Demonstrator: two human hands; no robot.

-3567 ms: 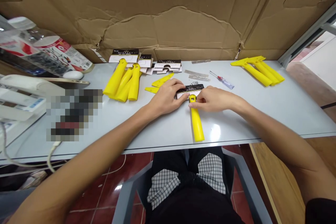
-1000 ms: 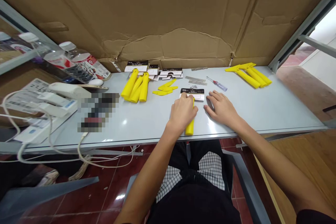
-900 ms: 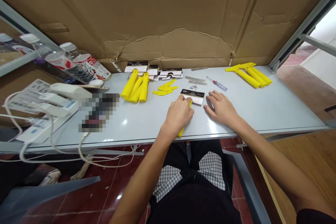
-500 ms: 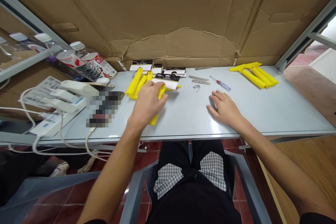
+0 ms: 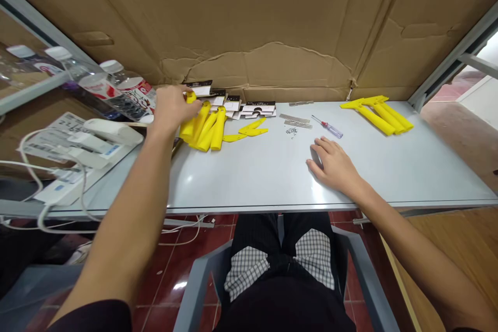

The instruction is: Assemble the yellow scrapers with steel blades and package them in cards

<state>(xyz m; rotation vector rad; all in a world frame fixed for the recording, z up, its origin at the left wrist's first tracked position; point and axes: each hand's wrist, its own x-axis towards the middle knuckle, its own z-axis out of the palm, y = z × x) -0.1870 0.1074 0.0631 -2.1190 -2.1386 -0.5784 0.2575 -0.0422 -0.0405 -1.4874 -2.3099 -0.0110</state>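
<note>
While the left hand (image 5: 171, 106) grasps one yellow handle (image 5: 187, 128), the right hand (image 5: 334, 164), fingers loose, lies near one screwdriver (image 5: 331, 129).

Even, fairly bright light washes the pale tabletop (image 5: 249, 176), where we see white glare just beside the right hand (image 5: 332, 165) and a fainter glint farther left. The cardboard wall (image 5: 252, 15) sits dimmer; red floor tiles (image 5: 161, 262), shadowed below, catch another highlight. Wide-angle distortion stretches our edges (the left hand (image 5: 170, 106) looks slightly soft).
</note>
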